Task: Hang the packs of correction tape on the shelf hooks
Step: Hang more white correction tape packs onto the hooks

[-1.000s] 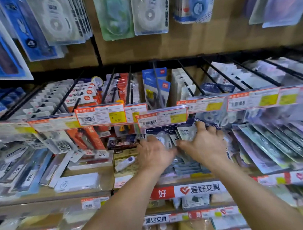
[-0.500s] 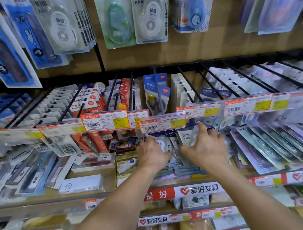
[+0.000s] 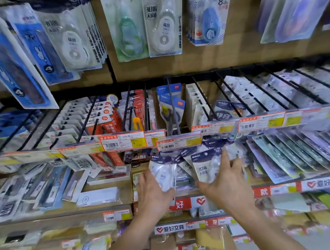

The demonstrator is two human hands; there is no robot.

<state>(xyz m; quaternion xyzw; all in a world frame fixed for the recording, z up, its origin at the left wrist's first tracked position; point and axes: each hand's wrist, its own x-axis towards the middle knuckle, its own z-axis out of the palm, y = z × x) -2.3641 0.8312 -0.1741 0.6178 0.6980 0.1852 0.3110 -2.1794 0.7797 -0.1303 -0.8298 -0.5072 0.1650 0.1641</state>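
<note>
**Fingers (image 3: 225, 157) curl round packs (image 3: 184, 160) below the hooks (image 3: 172, 104)**

Left hand (image 3: 155, 194) pinches one white-and-navy pack of correction tape (image 3: 162, 173) between thumb and fingers; right hand (image 3: 226, 185) grips a second pack (image 3: 206, 169), index finger stretched up its edge. More packs fan between them, just under a price label (image 3: 178, 142), with black hooks above

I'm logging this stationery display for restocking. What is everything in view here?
White correction tape packs with navy headers: several, white and navy, between both hands.
Black wire shelf hooks: many, black, middle row.
Orange-and-yellow price tags: a row, hook tips.
Blue scissors packs: two at least, blue, centre hook.
Clear blister packs of tape dispensers: many, white, green, blue, top row.
Flat white box: one, white, lower shelf left.
Left hand: one, grips one pack.
Right hand: one, grips more packs.
</note>
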